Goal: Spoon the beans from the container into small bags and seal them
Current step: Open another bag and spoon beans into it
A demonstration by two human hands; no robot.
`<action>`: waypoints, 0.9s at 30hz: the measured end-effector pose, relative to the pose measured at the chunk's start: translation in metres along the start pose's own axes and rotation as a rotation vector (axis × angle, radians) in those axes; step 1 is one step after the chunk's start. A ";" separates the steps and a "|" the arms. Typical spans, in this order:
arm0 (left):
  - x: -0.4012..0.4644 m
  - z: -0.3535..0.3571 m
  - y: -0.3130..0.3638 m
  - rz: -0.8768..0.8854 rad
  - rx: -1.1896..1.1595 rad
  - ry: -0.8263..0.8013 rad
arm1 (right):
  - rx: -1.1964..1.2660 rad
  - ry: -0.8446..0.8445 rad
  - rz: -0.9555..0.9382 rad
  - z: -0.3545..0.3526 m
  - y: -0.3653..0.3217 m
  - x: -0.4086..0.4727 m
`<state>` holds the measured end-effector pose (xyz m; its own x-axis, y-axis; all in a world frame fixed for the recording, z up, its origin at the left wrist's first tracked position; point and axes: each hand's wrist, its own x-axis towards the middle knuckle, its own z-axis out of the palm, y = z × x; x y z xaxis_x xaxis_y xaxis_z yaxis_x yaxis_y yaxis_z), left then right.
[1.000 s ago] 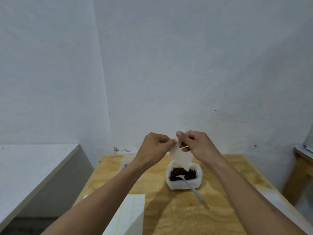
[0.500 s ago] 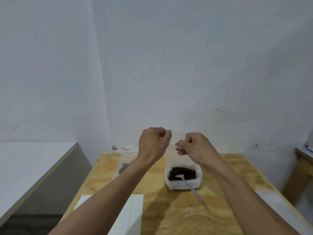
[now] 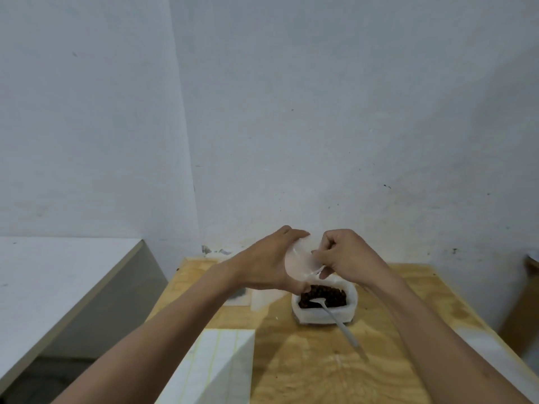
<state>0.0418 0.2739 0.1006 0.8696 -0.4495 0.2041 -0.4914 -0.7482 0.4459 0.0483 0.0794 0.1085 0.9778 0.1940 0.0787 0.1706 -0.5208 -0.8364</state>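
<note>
Head view. Both hands are raised just above the container (image 3: 323, 312) of beans (image 3: 323, 293), working a small clear bag (image 3: 300, 263) between them. The left hand (image 3: 262, 263) cups the bag from the left, fingers curved round its top edge; the right hand (image 3: 345, 258) pinches the bag's right edge with curled fingers. The bag looks empty and thin; whether its mouth is open cannot be told through the blur.

The spoon (image 3: 335, 316) lies untouched, bowl among the beans, handle sticking out over the container rim toward the person.

Risks, judged from this: the film may stay stuck together and slip from the pinch, dropping into the beans directly below. A lowered right forearm could knock the spoon handle and flick beans onto the wooden table (image 3: 306, 360), or tip the light container.

Room: the table has bare wood in front of and to the right of the container. To the left, a white lined block (image 3: 215, 365) sits at the near edge, and other small bags (image 3: 262, 298) lie behind the left wrist, partly hidden. The wall stands close behind.
</note>
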 end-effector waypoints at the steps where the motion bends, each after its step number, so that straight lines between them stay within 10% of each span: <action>1: 0.000 0.003 -0.003 0.013 0.066 0.023 | -0.067 0.056 0.011 0.001 -0.001 -0.001; 5: -0.002 0.010 -0.015 0.075 0.285 0.146 | -0.061 0.263 -0.063 -0.003 -0.003 -0.005; 9: 0.001 0.021 -0.017 0.119 0.304 0.198 | 0.119 -0.122 -0.079 -0.004 -0.006 -0.006; 16: 0.002 0.035 -0.014 0.079 0.139 0.159 | 0.096 -0.190 -0.078 0.003 0.008 -0.002; 22: 0.002 0.040 -0.027 -0.108 0.114 0.142 | -0.293 0.127 -0.142 -0.017 0.038 0.000; 27: 0.000 0.044 -0.038 -0.282 0.001 0.087 | -0.682 -0.376 -0.110 -0.023 0.083 -0.017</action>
<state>0.0577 0.2810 0.0457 0.9728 -0.1797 0.1464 -0.2293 -0.8379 0.4953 0.0483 0.0144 0.0503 0.8651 0.4790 -0.1487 0.4199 -0.8539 -0.3077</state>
